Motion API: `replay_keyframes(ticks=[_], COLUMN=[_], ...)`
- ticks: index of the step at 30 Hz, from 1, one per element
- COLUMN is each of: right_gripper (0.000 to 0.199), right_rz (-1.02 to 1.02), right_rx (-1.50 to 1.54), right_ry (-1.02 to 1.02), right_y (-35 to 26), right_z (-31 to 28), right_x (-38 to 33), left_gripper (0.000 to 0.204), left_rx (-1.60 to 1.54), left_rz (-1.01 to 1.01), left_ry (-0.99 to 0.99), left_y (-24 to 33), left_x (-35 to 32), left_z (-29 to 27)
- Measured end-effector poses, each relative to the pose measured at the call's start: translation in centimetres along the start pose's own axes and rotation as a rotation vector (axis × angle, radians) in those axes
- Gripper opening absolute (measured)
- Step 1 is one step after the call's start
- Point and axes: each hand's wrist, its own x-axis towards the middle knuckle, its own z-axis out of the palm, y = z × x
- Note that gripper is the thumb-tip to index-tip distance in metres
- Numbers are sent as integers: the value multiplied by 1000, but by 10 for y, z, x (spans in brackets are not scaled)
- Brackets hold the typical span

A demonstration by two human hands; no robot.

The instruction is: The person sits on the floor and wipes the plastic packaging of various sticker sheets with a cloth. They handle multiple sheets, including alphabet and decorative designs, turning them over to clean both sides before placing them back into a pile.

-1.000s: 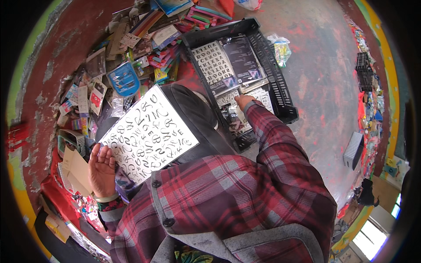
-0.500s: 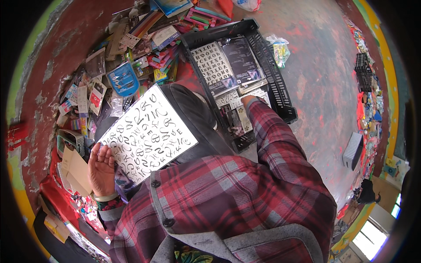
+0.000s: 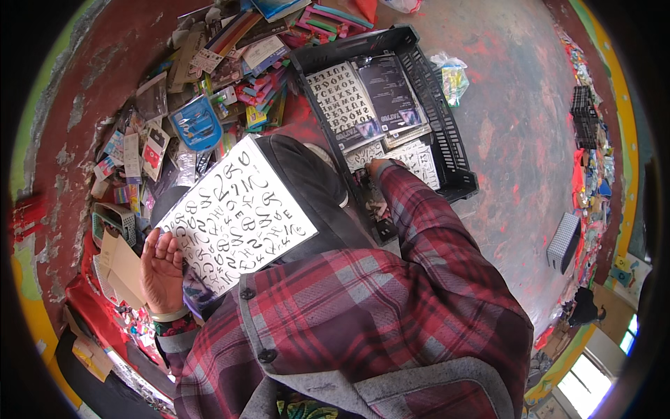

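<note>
A stack of white sheets printed with black curly letters [image 3: 241,213] lies tilted across my lap. Beside its left edge my left hand [image 3: 162,272] rests palm up, fingers loosely curled and apart, with nothing gripped in it. My right hand [image 3: 382,166] reaches down into a black plastic crate [image 3: 447,133], touching the smaller patterned sheets [image 3: 419,162] at its near end. The sleeve and the back of the hand hide those fingers. Farther up the crate are a letter-printed pack [image 3: 340,101] and a dark-backed pack [image 3: 391,94], side by side.
A heap of packaged goods lies left of the crate, with a blue pouch [image 3: 197,126] in it. A clear plastic bag [image 3: 452,80] sits on the floor right of the crate. An open cardboard box [image 3: 120,269] stands at the left, and a grey basket [image 3: 562,242] far right.
My right hand has shifted left within the crate, and its sleeve covers more of the near sheets. The crate sits slightly farther right in view. My left hand has not moved.
</note>
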Motion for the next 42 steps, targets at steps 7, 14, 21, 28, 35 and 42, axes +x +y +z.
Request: replay_keyframes(ticks=[7, 14, 21, 28, 35, 42], right_gripper=[39, 81, 28, 40, 47, 46], right_rz=[37, 157, 104, -706, -1111, -1369], right_rx=[-62, 223, 1830, 2046, 1686, 851], right_ry=[183, 159, 506, 731, 490, 666], right_y=[0, 4, 84, 5, -169, -377], right_z=[36, 15, -24, -155, -252, -213], right_x=[26, 6, -17, -157, -243, -232], left_gripper=[41, 41, 31, 11, 12, 16], left_rx=[-11, 73, 530, 430, 172, 62], left_rz=[-5, 139, 377, 266, 456, 527], left_ry=[-11, 89, 521, 445, 343, 385], left_y=[2, 5, 12, -30, -28, -16], left_x=[2, -10, -24, -35, -27, -50], left_z=[0, 8, -39, -43, -22, -73])
